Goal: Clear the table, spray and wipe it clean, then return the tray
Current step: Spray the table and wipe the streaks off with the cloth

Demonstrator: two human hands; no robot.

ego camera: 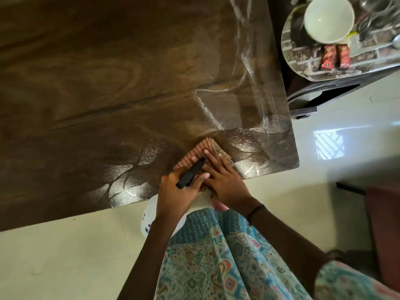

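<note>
Right grip [225, 180] presses flat-fingered on a folded, pink-striped ribbed cloth [203, 152]; left grip [179, 191] clasps the white spray bottle [151, 217] by its black trigger; worktop [108, 83] streaked wet.

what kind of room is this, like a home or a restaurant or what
Most likely a home dining area: a dark wood-grain table being wiped with a striped pink cloth, a round patterned tray beside it holding a white bowl and red sachets, and a pale tiled floor.
</note>
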